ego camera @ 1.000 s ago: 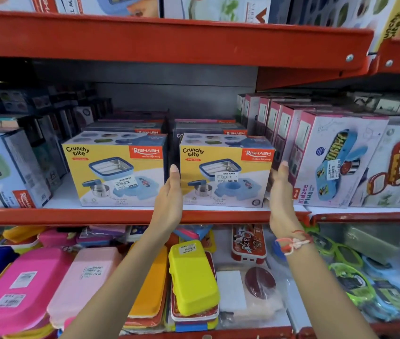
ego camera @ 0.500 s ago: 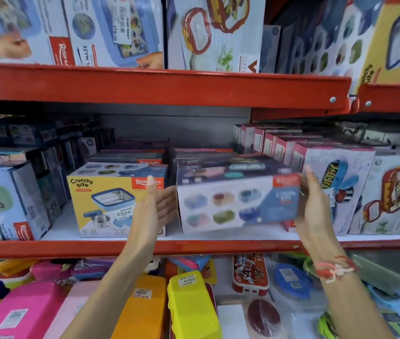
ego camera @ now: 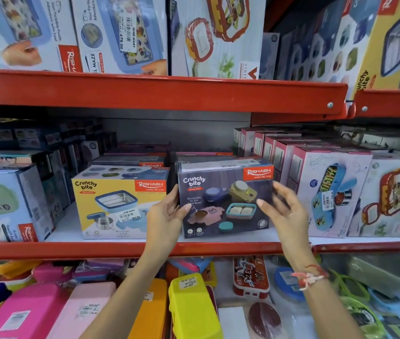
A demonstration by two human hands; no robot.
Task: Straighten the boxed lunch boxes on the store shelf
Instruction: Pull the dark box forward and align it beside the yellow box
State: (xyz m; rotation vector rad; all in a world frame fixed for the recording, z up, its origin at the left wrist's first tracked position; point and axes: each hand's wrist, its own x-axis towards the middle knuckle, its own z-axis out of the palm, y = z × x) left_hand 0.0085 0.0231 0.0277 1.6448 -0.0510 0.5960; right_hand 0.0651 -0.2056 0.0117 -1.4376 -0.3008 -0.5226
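A dark purple Crunchy Bite lunch box carton (ego camera: pixel 226 192) stands upright on the middle red shelf (ego camera: pixel 71 249), its front face toward me. My left hand (ego camera: pixel 164 216) grips its left edge, thumb on the front and fingers behind the side. At the carton's right edge is my right hand (ego camera: pixel 284 211), fingers spread and slightly blurred, thumb tip at the front face. A yellow Crunchy Bite carton (ego camera: pixel 111 204) sits just left of it, with more cartons stacked behind both.
White and pink Kidzee cartons (ego camera: pixel 328 192) crowd the right side of the shelf, and a grey carton (ego camera: pixel 10 204) stands at the left. The red upper shelf (ego camera: pixel 145 89) hangs close overhead. Loose plastic lunch boxes, among them a yellow one (ego camera: pixel 191 304), fill the shelf below.
The right-hand carton was lifted off the shelf, turned over in both hands, and now stands back on the shelf with its dark purple face forward. The view has tilted upward.
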